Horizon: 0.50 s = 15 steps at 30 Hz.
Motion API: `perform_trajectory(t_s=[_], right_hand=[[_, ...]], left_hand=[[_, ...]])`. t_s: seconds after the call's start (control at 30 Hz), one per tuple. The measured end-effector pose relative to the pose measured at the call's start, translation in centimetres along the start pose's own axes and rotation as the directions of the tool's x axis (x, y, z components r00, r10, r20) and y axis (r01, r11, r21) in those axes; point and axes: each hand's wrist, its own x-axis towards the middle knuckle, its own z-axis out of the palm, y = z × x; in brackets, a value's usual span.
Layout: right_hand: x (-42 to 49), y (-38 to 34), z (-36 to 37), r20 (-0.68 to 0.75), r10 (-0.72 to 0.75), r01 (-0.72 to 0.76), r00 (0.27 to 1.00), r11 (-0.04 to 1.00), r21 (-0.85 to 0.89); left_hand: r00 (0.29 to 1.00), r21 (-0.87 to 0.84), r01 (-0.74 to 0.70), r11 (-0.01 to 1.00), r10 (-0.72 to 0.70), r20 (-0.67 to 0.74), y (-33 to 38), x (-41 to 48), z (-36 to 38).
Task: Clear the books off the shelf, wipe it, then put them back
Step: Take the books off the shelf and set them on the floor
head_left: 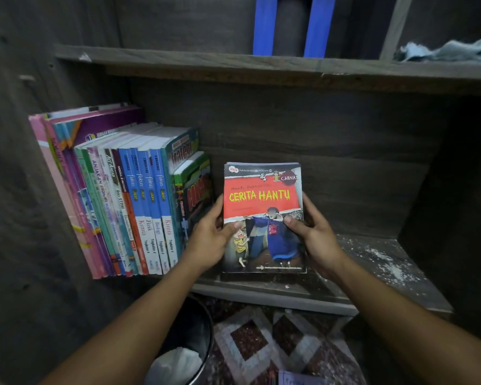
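— Which step?
— Clearing, I'd judge: the shelf [378,257] shows white specks at lower right.
— The hands?
— The left hand [213,241] and right hand [315,238] grip the Cerita Hantu book [263,195] at centre frame, fingers [289,220] curled round its edges.
— Next?
— Lift it clear, then the row of books [139,195] at left.

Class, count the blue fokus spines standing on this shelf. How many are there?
4, side by side at the left of the shelf: first Kimia, Fizik, Biologi, second Kimia. More could be hidden behind.
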Motion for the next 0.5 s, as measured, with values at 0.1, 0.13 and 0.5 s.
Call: perform_trajectory(t_s=[0.1, 0.13, 0.5], right_hand=[[-2.3, 0.0, -0.6, 0.003, 0.036, -0.036, 0.999, 0.999, 0.033], [-3.2, 0.0, -0.8, -0.005, 0.043, -0.043, 0.999, 0.998, 0.046], [-14.0, 1.6, -4.5, -0.129, 0.16, -0.163, 0.979, 0.987, -0.014]], left_hand=[[1.0, -0.041, 0.014, 0.999, -0.013, 0.029, 0.5, -1.7, 0.5], [1.0, -0.065, 0.016, 0.998, -0.014, 0.028, 0.7, -2.4, 0.8], [0.981, -0.176, 0.129, 0.976, -0.1, 0.166, 1.2, -10.5, 5.4]])
